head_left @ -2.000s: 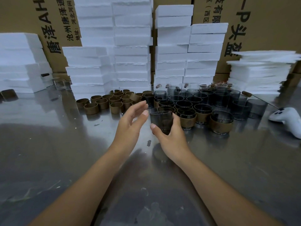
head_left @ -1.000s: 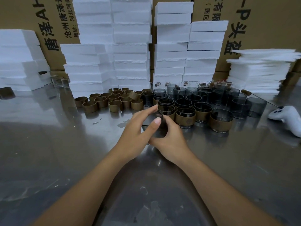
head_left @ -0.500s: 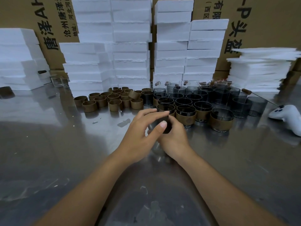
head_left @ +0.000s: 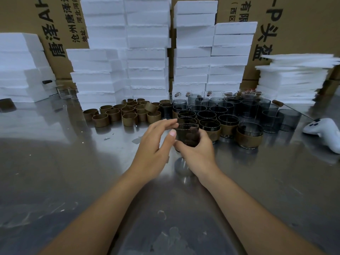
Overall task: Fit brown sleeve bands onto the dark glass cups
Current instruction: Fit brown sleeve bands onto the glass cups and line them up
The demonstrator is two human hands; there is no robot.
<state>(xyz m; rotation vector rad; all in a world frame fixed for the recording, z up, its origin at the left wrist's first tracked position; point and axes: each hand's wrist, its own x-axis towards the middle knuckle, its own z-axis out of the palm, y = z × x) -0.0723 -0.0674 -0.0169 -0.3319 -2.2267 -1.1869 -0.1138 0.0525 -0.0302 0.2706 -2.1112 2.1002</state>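
My right hand (head_left: 197, 153) grips a dark glass cup (head_left: 187, 134) from below, holding it above the steel table (head_left: 55, 172). My left hand (head_left: 156, 144) is beside the cup's left side with straight fingers, its fingertips near the rim. Whether the held cup wears a band I cannot tell. Several loose brown sleeve bands (head_left: 128, 112) stand in a cluster behind my left hand. Several dark cups (head_left: 226, 111) are grouped to the right of them. The front ones, such as a banded cup (head_left: 249, 135), wear brown sleeves.
White foam block stacks (head_left: 147, 52) and cardboard boxes (head_left: 303, 24) wall off the back. Thin foam sheets (head_left: 294, 78) are piled at the right. A white controller (head_left: 323, 129) lies at the right edge. A few clear glasses (head_left: 66, 91) stand at the back left.
My left hand closed over the cup with the right, then opened its fingers and drew slightly left. The cup is again visible in my right hand.
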